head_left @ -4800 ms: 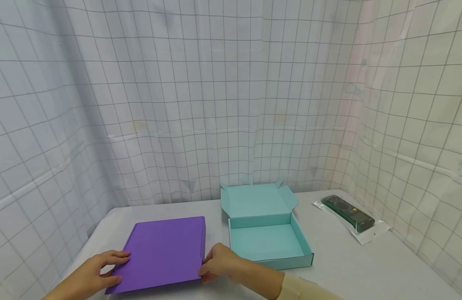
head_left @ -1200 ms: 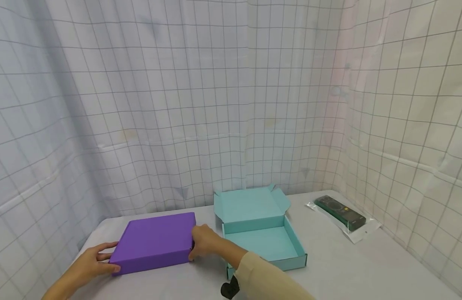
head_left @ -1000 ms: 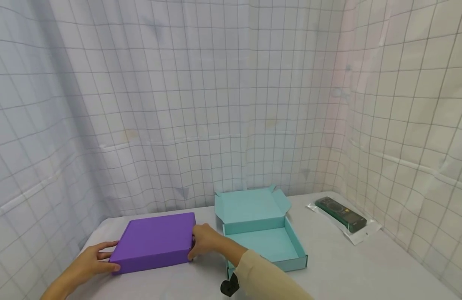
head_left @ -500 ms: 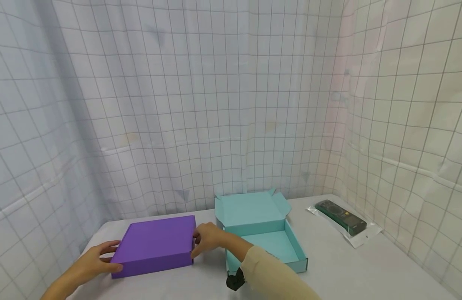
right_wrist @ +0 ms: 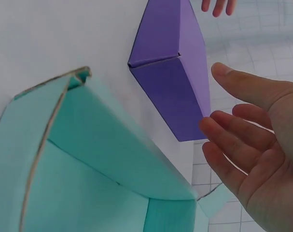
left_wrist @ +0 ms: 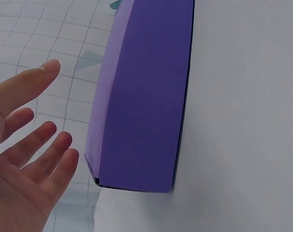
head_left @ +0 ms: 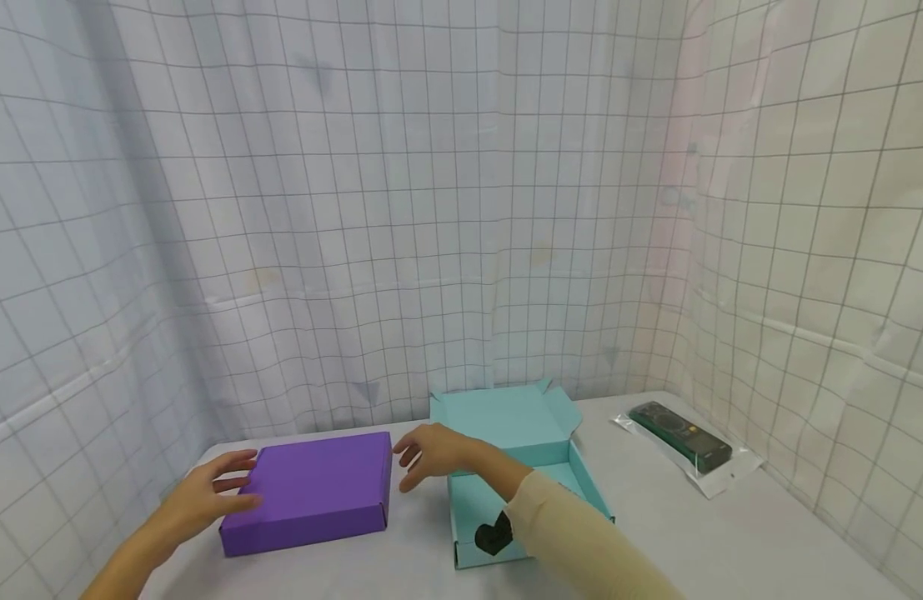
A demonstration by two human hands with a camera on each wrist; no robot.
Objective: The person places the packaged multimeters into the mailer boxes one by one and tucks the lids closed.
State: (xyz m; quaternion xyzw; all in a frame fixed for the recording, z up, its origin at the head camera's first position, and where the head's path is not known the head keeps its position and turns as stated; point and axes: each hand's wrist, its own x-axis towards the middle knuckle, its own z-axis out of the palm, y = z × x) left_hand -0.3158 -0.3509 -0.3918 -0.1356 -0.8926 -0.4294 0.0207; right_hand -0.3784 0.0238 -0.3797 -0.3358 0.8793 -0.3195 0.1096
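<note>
A purple cardboard box [head_left: 314, 483] lies closed on the left of the white-covered table. My left hand [head_left: 206, 496] hovers over its left end, apart from it in the left wrist view, with loosely extended fingers [left_wrist: 42, 145]. Between the purple box and a teal box [head_left: 479, 508] hangs my right hand [head_left: 438, 450], holding nothing. Its fingers [right_wrist: 238, 140] are relaxed near the purple box's right end. The teal box stands with its lid [head_left: 502, 417] raised back, and my right forearm hides part of its inside.
At the right of the table [head_left: 701, 550] lies a green-and-black multimeter [head_left: 682, 435] in a clear plastic bag [head_left: 712, 479]. A white grid-patterned curtain [head_left: 401, 208] surrounds the back and sides. A black strap piece [head_left: 494, 535] shows under my right sleeve.
The purple box's front flap went from out to tucked down. Both hands have since let go of the box and lifted; the right hand moved slightly to the right. The multimeter stayed put.
</note>
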